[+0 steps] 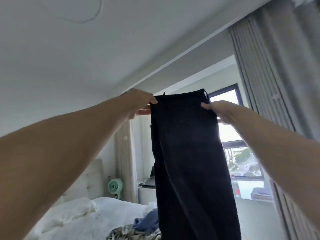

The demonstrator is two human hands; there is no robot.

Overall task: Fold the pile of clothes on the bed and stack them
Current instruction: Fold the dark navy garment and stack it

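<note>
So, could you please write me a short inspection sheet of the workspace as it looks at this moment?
Surface: bed with white bedding and a pillow.
Job's things: dark trousers held up by the waistband, hanging straight down; blue garment and patterned garment lie unfolded on the bed.
Clutter: green fan beside the bed; laptop on a white stand.
Grippers: left hand pinches the waistband's left end; right hand grips its right end.
Cables: nothing seen.
Surroundings: grey curtain, window, white ceiling.
</note>
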